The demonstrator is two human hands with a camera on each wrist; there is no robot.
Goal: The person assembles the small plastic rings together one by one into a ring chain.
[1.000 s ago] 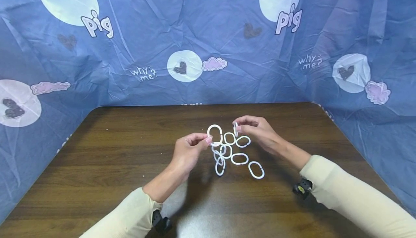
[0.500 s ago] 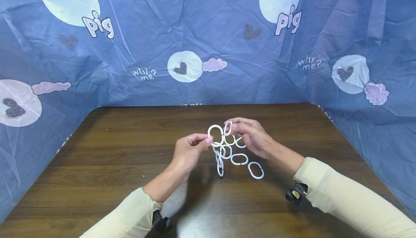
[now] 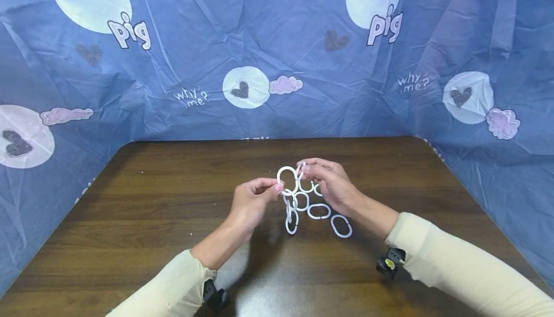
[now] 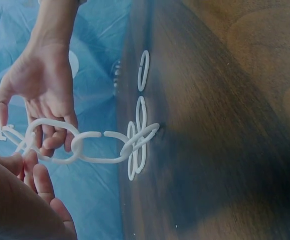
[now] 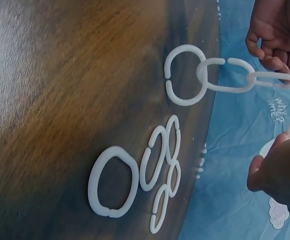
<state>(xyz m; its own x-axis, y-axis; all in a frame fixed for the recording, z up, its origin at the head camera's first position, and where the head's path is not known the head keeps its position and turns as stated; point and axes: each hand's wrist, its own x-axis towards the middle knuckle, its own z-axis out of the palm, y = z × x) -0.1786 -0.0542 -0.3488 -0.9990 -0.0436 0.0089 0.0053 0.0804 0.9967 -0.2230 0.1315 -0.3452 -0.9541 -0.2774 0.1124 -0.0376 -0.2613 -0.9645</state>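
Note:
My left hand [image 3: 255, 200] pinches a white plastic curtain ring [image 3: 286, 167] between thumb and fingertips, above the table. From that ring a short chain hangs: a middle ring [image 5: 229, 89] and a bottom ring [image 5: 186, 103], each with a small gap in its side. My right hand [image 3: 332, 184] holds another curtain ring by thumb and fingers, right beside the left hand's ring. In the left wrist view these two rings overlap near the fingertips of the left hand [image 4: 22, 200], with the right hand [image 4: 42, 82] behind.
Several loose white rings lie on the brown wooden table [image 3: 195, 172], among them one oval ring [image 3: 319, 218] and another [image 3: 342, 236] nearer the front right. A blue printed cloth [image 3: 277, 124] rises behind the table and along both sides.
My right hand has moved left with its ring, up to the ring in my left hand. The left hand has stayed nearly still, while the hanging chain has swung and turned slightly.

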